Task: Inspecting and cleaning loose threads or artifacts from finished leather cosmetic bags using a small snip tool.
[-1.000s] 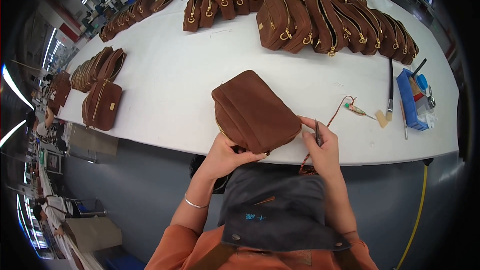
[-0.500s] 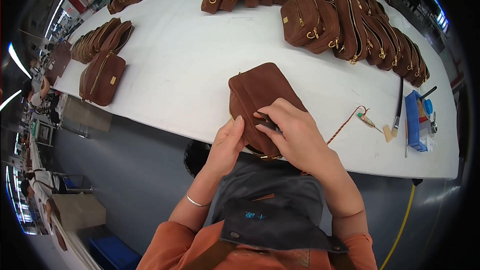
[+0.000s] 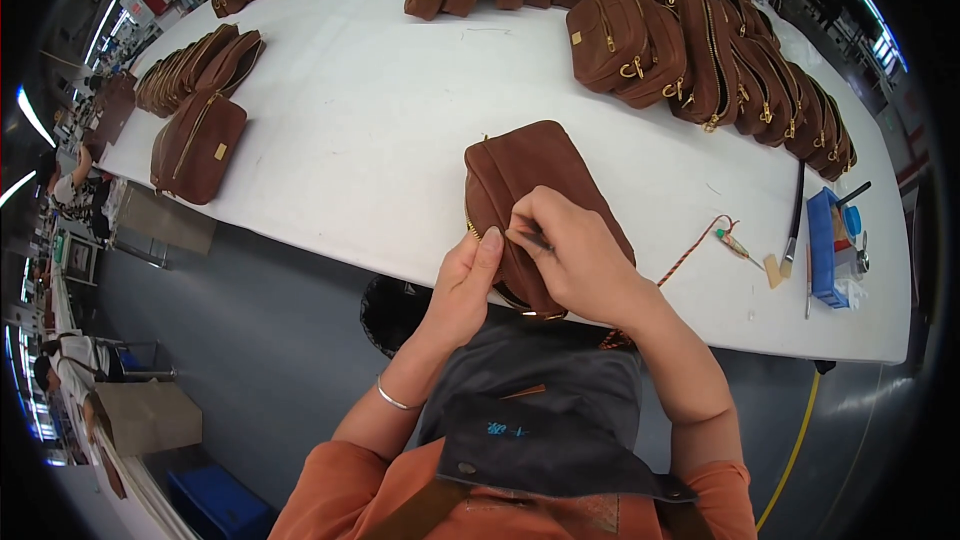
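A brown pouch [image 3: 530,160] with a gold zipper lies tilted at the table's front edge. My left hand [image 3: 462,290] grips its left side, thumb on top by the zipper [image 3: 473,228]. My right hand [image 3: 585,260] is closed on a small dark metal tool [image 3: 530,238], likely snips, mostly hidden by the fingers; its tip meets the pouch beside my left thumb. A red braided cord [image 3: 680,260] runs out from near my right wrist toward an awl with a green-tipped handle [image 3: 738,245].
Rows of brown pouches [image 3: 720,75] fill the back of the white table [image 3: 350,120]; more [image 3: 195,150] stand left. A blue tray [image 3: 830,250], brush [image 3: 792,240] and small tan scraper [image 3: 772,271] lie right. Co-workers [image 3: 70,370] and cardboard [image 3: 145,410] are at left; a black bin [image 3: 390,310] is below.
My right hand has moved from the pouch's right edge up onto its top face with the tool. My left thumb has moved onto the top beside it, and the pouch sits slightly farther right.
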`<state>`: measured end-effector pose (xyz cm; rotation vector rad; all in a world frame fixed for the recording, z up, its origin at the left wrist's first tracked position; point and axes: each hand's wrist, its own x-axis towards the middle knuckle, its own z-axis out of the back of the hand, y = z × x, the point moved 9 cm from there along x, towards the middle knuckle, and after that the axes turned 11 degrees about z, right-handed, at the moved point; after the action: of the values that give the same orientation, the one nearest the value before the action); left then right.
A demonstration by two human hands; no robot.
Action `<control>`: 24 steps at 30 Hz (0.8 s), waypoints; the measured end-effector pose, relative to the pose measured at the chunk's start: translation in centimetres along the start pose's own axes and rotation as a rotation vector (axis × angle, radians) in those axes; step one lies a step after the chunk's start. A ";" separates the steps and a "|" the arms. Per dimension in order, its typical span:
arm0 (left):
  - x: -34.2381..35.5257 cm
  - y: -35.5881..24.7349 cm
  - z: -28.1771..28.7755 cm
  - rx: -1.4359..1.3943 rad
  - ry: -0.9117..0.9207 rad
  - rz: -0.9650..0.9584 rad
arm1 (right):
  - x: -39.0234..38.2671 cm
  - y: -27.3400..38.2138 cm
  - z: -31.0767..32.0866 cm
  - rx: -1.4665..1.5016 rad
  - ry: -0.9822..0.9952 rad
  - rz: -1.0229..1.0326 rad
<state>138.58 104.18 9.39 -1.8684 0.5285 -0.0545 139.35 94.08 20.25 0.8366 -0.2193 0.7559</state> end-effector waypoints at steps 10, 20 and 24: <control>-0.7 -2.2 1.7 0.241 -0.226 -0.013 | -3.9 -1.3 3.4 0.416 -0.281 -0.242; -4.2 -8.3 -0.2 0.777 -0.517 -0.548 | -3.8 -0.3 3.6 0.104 -0.134 -0.244; -3.5 -8.1 -0.9 0.863 -0.469 -0.558 | -3.8 -0.6 3.1 0.082 -0.115 -0.213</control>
<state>137.85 106.84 17.83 -1.0643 -0.3270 -0.1773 137.33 89.55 20.17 0.9654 -0.1987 0.5203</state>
